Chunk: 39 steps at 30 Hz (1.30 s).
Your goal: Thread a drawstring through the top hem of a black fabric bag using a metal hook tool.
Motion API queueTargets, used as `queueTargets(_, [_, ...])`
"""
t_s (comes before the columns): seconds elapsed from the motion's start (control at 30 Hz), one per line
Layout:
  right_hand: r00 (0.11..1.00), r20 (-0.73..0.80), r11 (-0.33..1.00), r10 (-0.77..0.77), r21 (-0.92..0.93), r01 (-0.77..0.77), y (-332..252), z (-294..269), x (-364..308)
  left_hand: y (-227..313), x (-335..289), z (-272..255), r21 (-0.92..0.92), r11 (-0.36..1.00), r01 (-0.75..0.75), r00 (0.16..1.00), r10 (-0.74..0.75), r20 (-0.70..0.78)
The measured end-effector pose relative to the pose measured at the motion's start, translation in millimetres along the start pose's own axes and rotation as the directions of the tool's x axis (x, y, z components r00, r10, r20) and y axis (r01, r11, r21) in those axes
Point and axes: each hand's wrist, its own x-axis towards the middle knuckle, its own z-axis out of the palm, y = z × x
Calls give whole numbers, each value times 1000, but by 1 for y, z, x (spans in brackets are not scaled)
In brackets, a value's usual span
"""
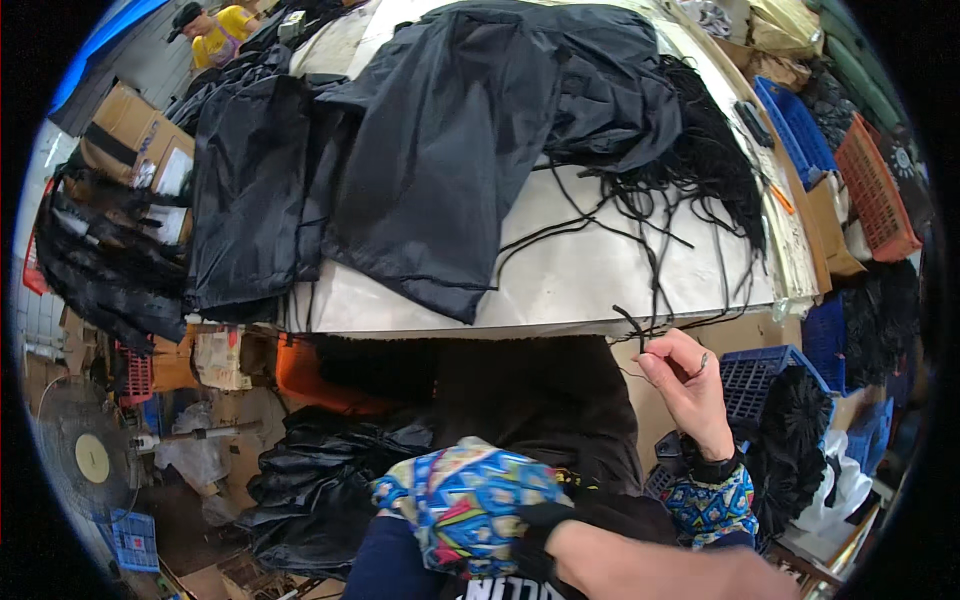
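Observation:
At the table's front right edge my right hand point(688, 378) is closed, with thumb and forefinger pinching a thin black cord point(632, 322). The cord's short end sticks up above the fingertips. More black cords point(715, 150) trail over the table beside it in a loose, tangled bundle. My left hand point(660, 568) crosses low in front of my body toward the right; it is smeared by motion and its fingers cannot be made out. Large pieces of smooth black fabric point(430, 160) lie across the table, some draping over its front left edge.
The pale table top point(590, 270) shows between fabric and cords. An orange-tipped tool point(780, 198) lies at its right edge. Blue baskets point(755, 380) stand at right, a fan point(92, 455) at left. Black fabric point(320, 490) hangs by my lap. Another person point(222, 38) is at far left.

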Motion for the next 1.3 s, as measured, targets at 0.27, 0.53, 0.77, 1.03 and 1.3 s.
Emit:
queueTargets(0.27, [986, 79, 981, -149, -113, 157, -2, -4, -3, -13, -98, -102, 250, 935, 250, 292, 173, -941])
queueTargets(0.53, [977, 110, 976, -185, -98, 196, -5, 1, -5, -13, -89, -110, 403, 899, 173, 410, 306, -859])
queueTargets(0.77, [980, 87, 516, -180, 856, 19, 9, -23, -22, 15, -46, -65, 212, 955, -209, 803, 292, -519])
queueTargets(1.03, [973, 213, 932, 88, 328, -156, -5, -38, -12, 121, -103, -80, 487, 847, -214, 586, 510, -630])
queueTargets(1.3, [781, 623, 999, 48, -19, -46, 21, 34, 2, 4, -142, -100, 621, 629, 468, 631, 254, -733])
